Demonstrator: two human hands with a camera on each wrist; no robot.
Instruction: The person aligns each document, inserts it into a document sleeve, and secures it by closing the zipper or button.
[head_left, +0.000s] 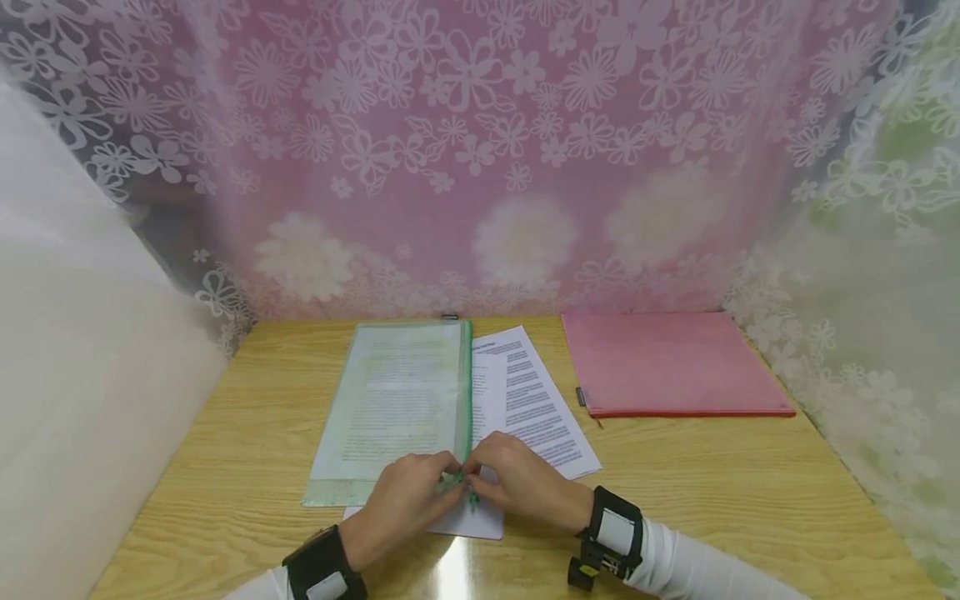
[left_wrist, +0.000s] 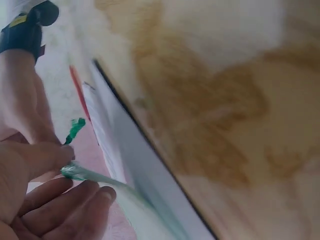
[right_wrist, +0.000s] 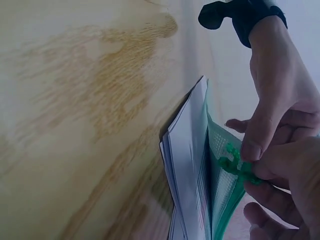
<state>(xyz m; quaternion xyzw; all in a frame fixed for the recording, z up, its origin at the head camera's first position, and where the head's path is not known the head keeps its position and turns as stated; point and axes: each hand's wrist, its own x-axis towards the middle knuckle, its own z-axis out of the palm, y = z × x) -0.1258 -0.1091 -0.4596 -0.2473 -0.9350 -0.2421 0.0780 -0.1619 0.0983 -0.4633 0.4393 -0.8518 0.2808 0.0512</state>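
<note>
A pale green zip folder (head_left: 405, 392) of see-through mesh lies on the table, a printed sheet showing through it. Both hands meet at its lower right corner. My left hand (head_left: 405, 498) pinches that corner, thumb against the mesh. Fingertips of my right hand (head_left: 525, 482) pinch the end of the green zip (right_wrist: 245, 175) right beside it. A short green zip tail (left_wrist: 75, 130) sticks out near the fingers. The corner is lifted above the white papers (right_wrist: 187, 145) beneath. Printed sheets (head_left: 536, 400) jut out from under the folder's right side.
A pink zip folder (head_left: 678, 362) lies flat at the back right of the wooden table (head_left: 675, 483). A dark tab (head_left: 450, 317) shows at the green folder's top edge. Flowered curtains (head_left: 480, 167) hang behind the table and along its sides.
</note>
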